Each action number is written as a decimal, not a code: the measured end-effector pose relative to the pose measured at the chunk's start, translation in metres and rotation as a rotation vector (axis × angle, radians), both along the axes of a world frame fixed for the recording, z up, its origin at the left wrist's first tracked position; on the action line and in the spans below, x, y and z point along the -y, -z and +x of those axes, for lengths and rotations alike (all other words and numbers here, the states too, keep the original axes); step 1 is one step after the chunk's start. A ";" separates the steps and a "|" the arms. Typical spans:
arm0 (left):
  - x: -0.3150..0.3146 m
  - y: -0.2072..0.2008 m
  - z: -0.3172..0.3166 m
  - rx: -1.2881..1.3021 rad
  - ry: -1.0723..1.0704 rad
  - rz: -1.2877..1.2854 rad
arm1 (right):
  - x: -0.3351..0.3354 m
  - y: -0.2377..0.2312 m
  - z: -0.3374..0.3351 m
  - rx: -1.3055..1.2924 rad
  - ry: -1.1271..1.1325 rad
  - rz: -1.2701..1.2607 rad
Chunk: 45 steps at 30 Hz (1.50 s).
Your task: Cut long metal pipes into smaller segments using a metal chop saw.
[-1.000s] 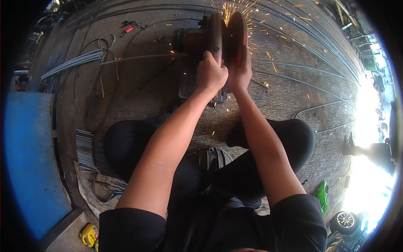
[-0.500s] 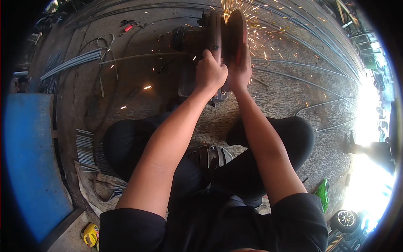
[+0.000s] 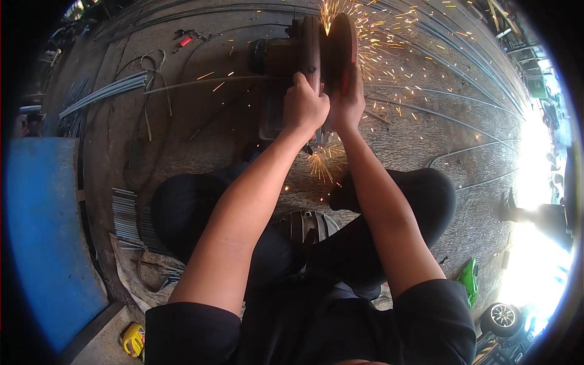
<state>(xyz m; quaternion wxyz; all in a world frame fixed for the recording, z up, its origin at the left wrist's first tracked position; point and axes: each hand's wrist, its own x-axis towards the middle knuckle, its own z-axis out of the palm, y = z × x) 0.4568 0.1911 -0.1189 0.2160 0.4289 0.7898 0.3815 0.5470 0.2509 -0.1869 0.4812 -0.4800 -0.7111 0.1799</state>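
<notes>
A cut-off saw with a dark motor (image 3: 280,58) stands on the floor in front of me, throwing sparks at its top and below its base. My left hand (image 3: 304,106) is closed around the saw's reddish handle (image 3: 312,61). My right hand (image 3: 348,111) is closed beside the saw, right under the round, reddish disc-shaped part (image 3: 348,42). Its fingers are mostly turned away, and what they grip is hidden. The spot where the sparks start is hidden behind the saw body. Long thin metal rods (image 3: 450,94) run out to the right of the saw.
Bundled rods (image 3: 103,94) and short cut rods (image 3: 125,213) lie to the left. A blue panel (image 3: 48,237) stands at far left, with a yellow tape measure (image 3: 132,340) below. A red-handled tool (image 3: 185,41) lies far left, a green bag (image 3: 468,281) at right. My bent legs flank the near floor.
The sparks have spread more to the right, and a fresh burst shows below the saw's base. Both hands and the saw stay nearly where they were.
</notes>
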 end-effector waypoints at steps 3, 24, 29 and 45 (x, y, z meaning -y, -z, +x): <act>0.000 0.001 0.000 -0.007 0.002 0.008 | 0.000 -0.001 0.000 -0.011 -0.002 -0.011; 0.001 0.003 0.001 0.004 -0.002 0.011 | 0.003 0.000 -0.001 0.010 0.021 -0.045; 0.000 0.007 0.002 -0.003 -0.016 0.017 | 0.002 0.000 -0.001 0.020 0.017 -0.049; 0.001 0.012 0.002 -0.022 -0.046 0.023 | 0.004 0.004 -0.002 0.016 0.043 -0.036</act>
